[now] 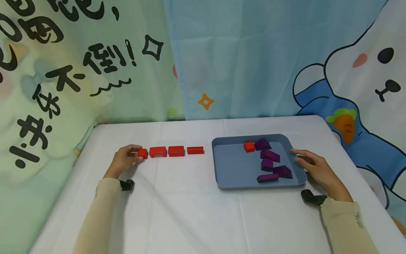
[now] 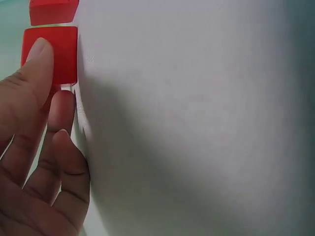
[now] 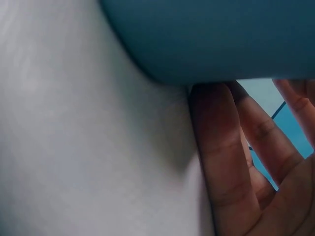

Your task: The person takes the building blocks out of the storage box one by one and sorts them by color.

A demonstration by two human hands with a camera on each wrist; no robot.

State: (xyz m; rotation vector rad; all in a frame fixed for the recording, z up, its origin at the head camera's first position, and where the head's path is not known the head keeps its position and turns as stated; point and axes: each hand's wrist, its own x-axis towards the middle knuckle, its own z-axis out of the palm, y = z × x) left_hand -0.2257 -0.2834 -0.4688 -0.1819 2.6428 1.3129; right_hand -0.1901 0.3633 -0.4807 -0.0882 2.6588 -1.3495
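Note:
My left hand [image 1: 128, 157] pinches a small red block [image 1: 143, 153] at the left end of a row of red blocks on the white table. The left wrist view shows a fingertip [image 2: 40, 51] lying on that red block [image 2: 61, 54], with the neighbouring red piece [image 2: 51, 11] just past it. The row runs right: a red arch [image 1: 158, 151], a red block [image 1: 176, 151], a flat red bar [image 1: 195, 150]. My right hand [image 1: 309, 164] rests with relaxed fingers against the right rim of a blue tray [image 1: 234, 169]. In the right wrist view its fingers [image 3: 226, 147] touch the tray's wall [image 3: 206, 34].
Inside the tray lie one red block [image 1: 249, 146] and several purple blocks [image 1: 270, 155] along its right side. A printed curtain hangs behind the table. The white tablecloth [image 1: 190, 211] spreads toward me; the table's edges are at far left and right.

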